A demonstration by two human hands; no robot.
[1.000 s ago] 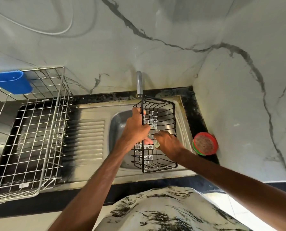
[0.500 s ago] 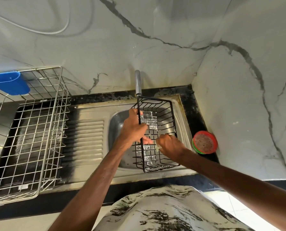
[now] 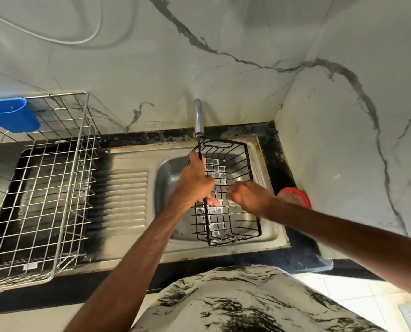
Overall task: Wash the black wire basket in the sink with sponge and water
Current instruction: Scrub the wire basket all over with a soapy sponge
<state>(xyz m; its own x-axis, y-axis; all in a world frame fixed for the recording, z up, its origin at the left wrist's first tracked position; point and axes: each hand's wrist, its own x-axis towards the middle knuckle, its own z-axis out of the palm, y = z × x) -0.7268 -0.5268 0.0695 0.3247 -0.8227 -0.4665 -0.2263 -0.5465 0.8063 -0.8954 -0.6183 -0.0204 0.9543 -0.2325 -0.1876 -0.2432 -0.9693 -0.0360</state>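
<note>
The black wire basket [image 3: 233,164] is held above the steel sink [image 3: 171,173], with soap foam on its grid. My left hand [image 3: 192,185] grips its left rim, thumb up along the wire. My right hand [image 3: 250,197] reaches inside the basket with fingers curled around a sponge that is almost wholly hidden; only a pale edge shows at the fingertips. The hand is slightly blurred. The tap [image 3: 198,118] stands just behind the basket, and I see no water running from it.
A steel wire dish rack [image 3: 56,188] with a blue plastic cup [image 3: 12,117] stands on the left, next to the ribbed drainboard [image 3: 120,200]. A red round lid or dish [image 3: 294,196] sits on the black counter at the right corner. Marble walls close off the back and right.
My right hand has slid up and to the right inside the basket. My left hand has shifted slightly along the rim, and the basket has tilted a little.
</note>
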